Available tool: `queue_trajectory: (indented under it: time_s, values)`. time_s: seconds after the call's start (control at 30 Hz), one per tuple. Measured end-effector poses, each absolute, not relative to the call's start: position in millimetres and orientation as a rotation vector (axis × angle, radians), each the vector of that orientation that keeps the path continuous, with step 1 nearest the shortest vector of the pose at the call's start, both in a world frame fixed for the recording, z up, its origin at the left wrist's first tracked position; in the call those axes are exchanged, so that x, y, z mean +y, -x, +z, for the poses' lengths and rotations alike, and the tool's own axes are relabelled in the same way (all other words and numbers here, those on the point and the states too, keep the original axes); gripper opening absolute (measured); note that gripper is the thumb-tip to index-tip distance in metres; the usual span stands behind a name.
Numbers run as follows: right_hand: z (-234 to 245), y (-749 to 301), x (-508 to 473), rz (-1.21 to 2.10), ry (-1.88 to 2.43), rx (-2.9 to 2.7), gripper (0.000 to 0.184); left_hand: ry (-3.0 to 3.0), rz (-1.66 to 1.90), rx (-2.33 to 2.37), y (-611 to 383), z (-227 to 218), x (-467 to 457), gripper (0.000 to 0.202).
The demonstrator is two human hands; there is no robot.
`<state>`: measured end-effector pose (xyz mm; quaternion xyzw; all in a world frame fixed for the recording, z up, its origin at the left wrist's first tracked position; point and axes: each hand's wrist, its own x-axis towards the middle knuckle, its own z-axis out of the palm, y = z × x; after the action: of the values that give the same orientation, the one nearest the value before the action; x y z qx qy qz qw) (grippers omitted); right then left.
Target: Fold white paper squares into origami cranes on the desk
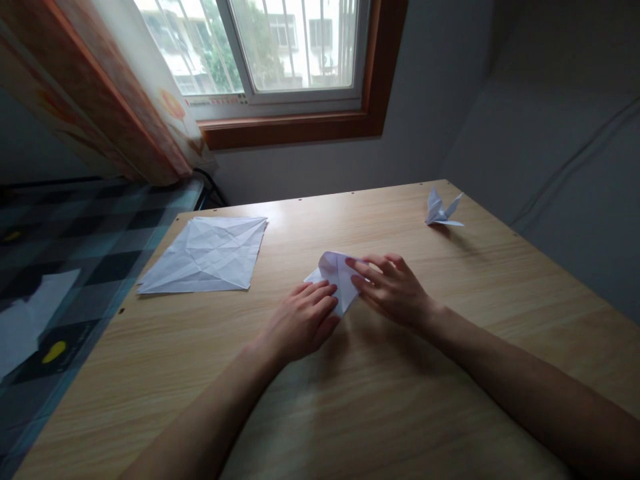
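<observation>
A small folded sheet of white paper (343, 277) is between my two hands near the middle of the wooden table. Its upper layer stands up in a curved flap, and one corner points down toward me. My left hand (310, 317) grips the left side, its bent fingers over the paper and the thumb close to the lower corner. With its fingertips on the front layer, my right hand (393, 287) pinches the right edge; its thumb is hidden. Farther back on the right stands a white folded paper crane (440, 210), apart from both hands.
Creased white paper sheets (213, 257) lie flat at the table's (310, 420) left rear. Left of the table, more white paper (30, 320) rests on a checked cloth (115, 220). A window (300, 47) and a patterned curtain (115, 87) are behind.
</observation>
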<state>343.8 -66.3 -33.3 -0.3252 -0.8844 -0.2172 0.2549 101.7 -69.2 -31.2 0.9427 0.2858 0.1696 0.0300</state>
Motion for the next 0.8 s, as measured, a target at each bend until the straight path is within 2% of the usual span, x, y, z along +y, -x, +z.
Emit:
queue_trajectory:
  time_s: [0.1, 0.23, 0.33, 0.5, 0.63, 0.8]
  values:
    - [-29, -350, -62, -0.641, 0.831, -2.402, 0.011, -2.876, 0.493, 0.853, -101, -30, -69, 0.016]
    - [-30, -351, -60, -0.539, 0.735, -2.472, 0.018, -2.812, 0.558, 0.82, -101, -30, -69, 0.019]
    - [-32, -347, -62, -0.54, 0.754, -2.489, 0.019, -2.867, 0.556, 0.77, -100, -30, -68, 0.027]
    - [-33, -339, -66, -0.656, 0.806, -2.445, 0.013, -2.89, 0.509, 0.715, -99, -32, -69, 0.025]
    - [-36, -331, -67, -0.611, 0.877, -2.421, 0.014, -2.793, 0.531, 0.659, -101, -30, -72, 0.022]
    - [-41, -326, -67, -0.528, 0.908, -2.372, 0.013, -2.79, 0.488, 0.69, -103, -26, -74, 0.036]
